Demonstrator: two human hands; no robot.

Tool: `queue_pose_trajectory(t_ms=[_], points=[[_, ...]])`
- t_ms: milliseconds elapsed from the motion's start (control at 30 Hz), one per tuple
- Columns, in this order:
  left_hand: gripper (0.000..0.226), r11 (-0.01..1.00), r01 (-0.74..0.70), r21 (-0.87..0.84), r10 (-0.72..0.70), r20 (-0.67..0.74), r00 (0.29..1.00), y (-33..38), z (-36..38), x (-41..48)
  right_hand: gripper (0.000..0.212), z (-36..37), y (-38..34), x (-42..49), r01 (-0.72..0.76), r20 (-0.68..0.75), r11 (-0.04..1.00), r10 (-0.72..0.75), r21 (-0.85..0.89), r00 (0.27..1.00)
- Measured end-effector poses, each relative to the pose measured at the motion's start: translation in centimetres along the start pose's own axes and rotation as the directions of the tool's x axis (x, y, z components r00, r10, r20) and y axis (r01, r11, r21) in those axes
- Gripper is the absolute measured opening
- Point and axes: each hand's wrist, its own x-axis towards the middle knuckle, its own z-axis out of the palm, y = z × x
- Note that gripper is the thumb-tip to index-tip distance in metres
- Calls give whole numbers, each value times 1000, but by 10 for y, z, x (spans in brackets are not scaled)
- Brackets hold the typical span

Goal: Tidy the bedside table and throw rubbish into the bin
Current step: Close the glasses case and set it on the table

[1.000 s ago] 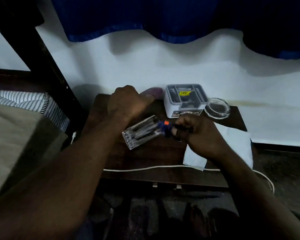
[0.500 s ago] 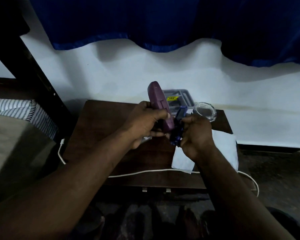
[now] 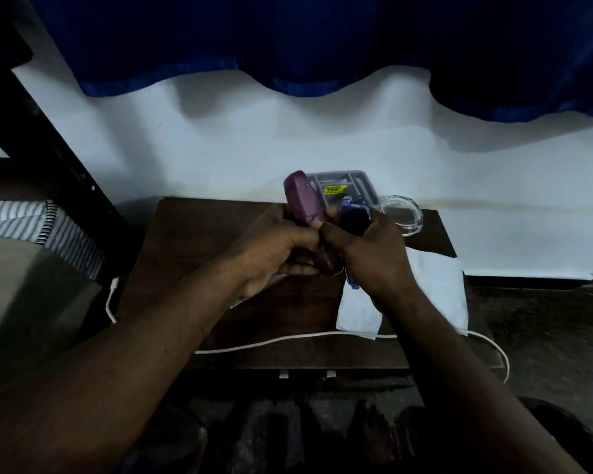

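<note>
**Both hands full above the table**

We hold both hands up together over the middle of the dark wooden table. Our left hand grips a long purple object, fingers curled round its lower half, so that its rounded upper end stands above the knuckles, tilted slightly left. Our right hand is closed round a dark blue object; a thin blue part of it shows below the palm. The two hands touch at the thumbs, and the purple and blue objects sit just beside each other. We cannot tell what either object is.

Behind the hands, at the back edge of the table against the white wall, stands a grey divided tray with a yellow label. Just to its right is a round clear glass dish. A white sheet lies on the table's right side, partly under our right wrist. A white cable runs along the front edge of the table and loops off to the right. A striped cloth lies on the bed at the left, and a blue curtain hangs above.
</note>
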Motion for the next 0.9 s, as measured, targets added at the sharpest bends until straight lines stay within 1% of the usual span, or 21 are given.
queue_pose_trajectory(t_ms=[67, 100, 133, 167, 233, 367, 567, 767, 900], points=[[23, 993, 36, -112, -35, 9, 999, 3, 1, 1, 37, -1, -2, 1, 112, -49, 977, -123, -180, 991], [26, 987, 43, -154, -45, -12, 999, 5, 2, 1, 33, -2, -3, 2, 173, -59, 958, -191, -229, 980], [31, 988, 29, -152, -36, -45, 998, 7, 3, 2, 29, -4, -4, 2, 221, -68, 944, -244, -243, 967], [33, 994, -3, -110, -7, -83, 997, 8, 5, 2, 25, -4, -6, 2, 249, -74, 938, -273, -242, 959], [29, 997, -70, -26, 65, -141, 988, 9, 6, 2, 19, -5, -8, 2, 280, -71, 925, -308, -258, 949], [26, 994, -111, 19, 113, -186, 976, 8, 5, 2, 18, -8, -11, 2, 364, -60, 847, -418, -387, 907], [20, 989, -145, -9, 139, -221, 965, 9, 7, 2, 38, -9, -14, 1, 430, -63, 785, -507, -445, 860], [23, 991, -127, -48, 112, -235, 966, 8, 3, 1, 34, -7, -16, 0, 477, -35, 697, -583, -535, 812], [23, 990, -134, -53, 121, -195, 973, 9, 1, 1, 33, -7, -17, 1, 469, -62, 693, -593, -547, 803]])
